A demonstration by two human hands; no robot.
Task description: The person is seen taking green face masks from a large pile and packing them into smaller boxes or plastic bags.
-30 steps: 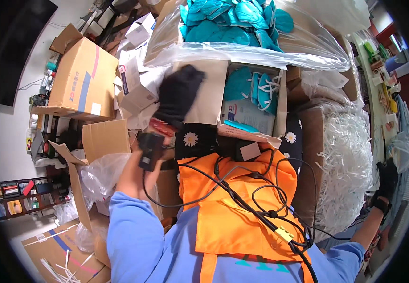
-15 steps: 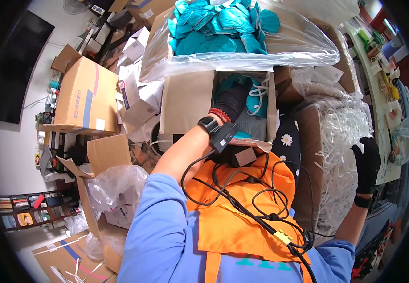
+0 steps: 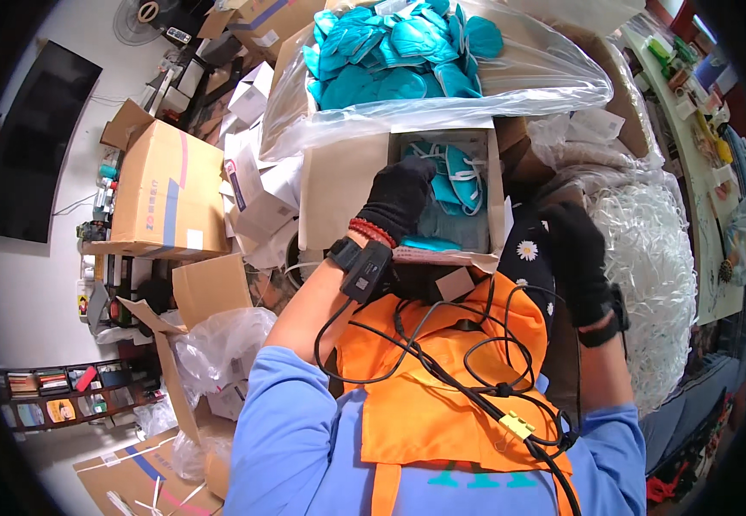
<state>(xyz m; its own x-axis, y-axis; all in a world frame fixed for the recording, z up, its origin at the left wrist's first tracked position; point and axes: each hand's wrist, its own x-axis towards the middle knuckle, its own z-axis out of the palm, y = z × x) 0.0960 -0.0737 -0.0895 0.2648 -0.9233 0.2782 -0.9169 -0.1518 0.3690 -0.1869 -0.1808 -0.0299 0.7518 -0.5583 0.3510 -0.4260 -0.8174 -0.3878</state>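
Note:
My left hand [image 3: 400, 196], in a black glove, is over the left edge of a small open carton [image 3: 495, 193]. Its fingertips point down beside the contents, and the back of the hand hides whether they are closed. Inside the carton lie teal cup-shaped face masks [image 3: 461, 176] with white straps, beside a greyish, see-through layer. My right hand [image 3: 572, 245], also black-gloved, is to the right of the carton, above my dark flowered trouser leg. Its fingers look curled in; what they hold, if anything, is hidden.
Beyond the carton, a clear plastic liner [image 3: 553, 82] holds a heap of teal masks [image 3: 390, 60]. White straps [image 3: 644, 284] fill a bag at right. Cardboard boxes [image 3: 162, 185] stand at left. Black cables [image 3: 476, 387] loop over my orange apron [image 3: 424, 421].
My left hand has drawn back left from over the masks, uncovering them. My right hand has come left from the bag of white straps toward the carton.

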